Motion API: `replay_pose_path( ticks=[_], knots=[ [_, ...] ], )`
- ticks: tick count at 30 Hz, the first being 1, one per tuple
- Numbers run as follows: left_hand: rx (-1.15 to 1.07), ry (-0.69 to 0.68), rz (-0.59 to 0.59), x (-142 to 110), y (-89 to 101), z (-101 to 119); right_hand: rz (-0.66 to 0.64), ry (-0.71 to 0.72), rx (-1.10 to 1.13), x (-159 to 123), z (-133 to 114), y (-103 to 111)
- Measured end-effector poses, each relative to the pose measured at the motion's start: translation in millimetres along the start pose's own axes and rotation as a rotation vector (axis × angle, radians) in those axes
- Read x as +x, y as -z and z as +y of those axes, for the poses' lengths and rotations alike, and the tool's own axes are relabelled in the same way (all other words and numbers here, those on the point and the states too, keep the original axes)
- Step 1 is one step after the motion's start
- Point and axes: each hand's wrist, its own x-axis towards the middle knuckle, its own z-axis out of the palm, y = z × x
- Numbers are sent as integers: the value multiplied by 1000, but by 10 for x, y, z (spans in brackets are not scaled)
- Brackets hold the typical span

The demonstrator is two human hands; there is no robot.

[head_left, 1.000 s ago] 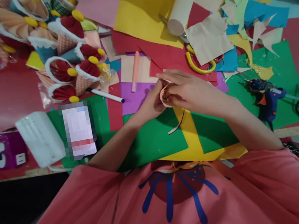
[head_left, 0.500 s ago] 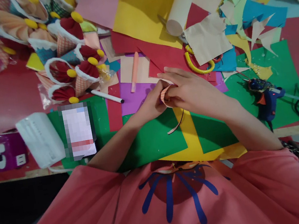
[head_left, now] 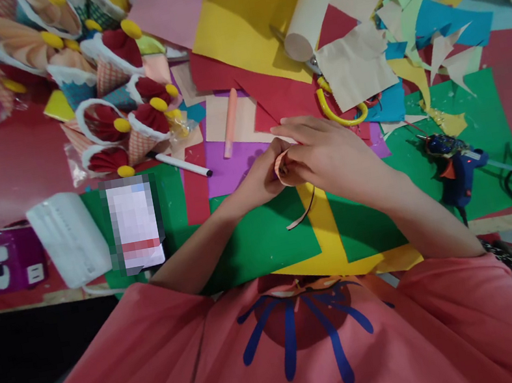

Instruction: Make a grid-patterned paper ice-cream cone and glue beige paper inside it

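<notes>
Over the green sheets [head_left: 254, 238], my two hands meet at a small curled peach-orange piece [head_left: 283, 179] that looks like paper or fabric. My left hand [head_left: 263, 174] pinches its left side, fingers bent around it. From the right, my right hand [head_left: 328, 149] closes thumb and fingers on the same curl, its other fingers stretched over the top. Much of the piece is hidden by the fingers. A thin dark-and-pale strip [head_left: 303, 213] lies or hangs just below my hands; whether it joins the curl I cannot tell.
Cone-shaped crafts [head_left: 146, 128] crowd the upper left. A peach pen [head_left: 231, 123], a white marker [head_left: 184, 164] and yellow-handled scissors [head_left: 345, 118] lie beyond my hands. A blue glue gun [head_left: 461, 175] rests right, a phone [head_left: 135, 222] left. Paper scraps [head_left: 448, 19] fill the upper right.
My right hand's fingers have shifted slightly around the curled piece, and the curl has turned a little. Everything else stays in place.
</notes>
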Motion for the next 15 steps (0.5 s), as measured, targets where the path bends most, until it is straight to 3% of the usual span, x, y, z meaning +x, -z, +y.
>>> replay_pose_path(
  ticks=[8,12,15],
  knots=[
    [5,9,-31,17,-14,8,2,-56,-32,12,-80,-80],
    [0,-13,28,-16,-20,-45,27,-145,26,30,-82,-79],
    [10,23,67,-30,-27,-80,-24,-148,90,46,-57,-44]
  ],
)
